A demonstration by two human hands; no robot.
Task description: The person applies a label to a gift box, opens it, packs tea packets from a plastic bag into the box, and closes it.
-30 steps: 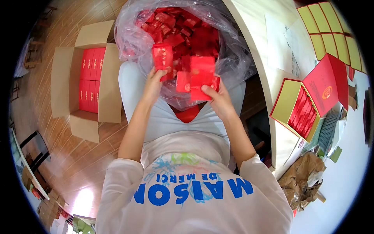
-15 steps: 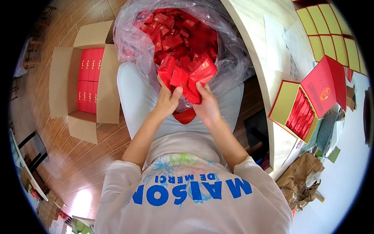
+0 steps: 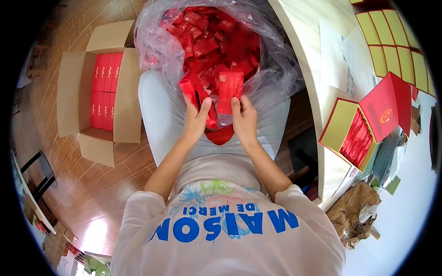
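Note:
My left hand (image 3: 196,120) is closed around several red packets (image 3: 195,89), which stand up and fan out a little above the thumb. My right hand (image 3: 244,120) pinches a single red packet (image 3: 230,89) by its lower edge; its printed face is turned up to me. Beyond both hands, a clear plastic bag (image 3: 154,43) lies open, filled with loose red packets (image 3: 204,47) of the same kind. One more red packet (image 3: 219,136) rests on my lap, below the hands.
An open carton (image 3: 125,96) with rows of red boxes (image 3: 106,112) stands on the floor at left. On the pale table (image 3: 301,50) at right sits an open red gift box (image 3: 386,108) holding upright packets. Yellow-and-red boxes (image 3: 389,57) and paper sheets (image 3: 334,57) lie farther back.
The packets, bunched between both hands before, are now split: several stay in my left hand, while my right has drawn one packet apart and turned it upright.

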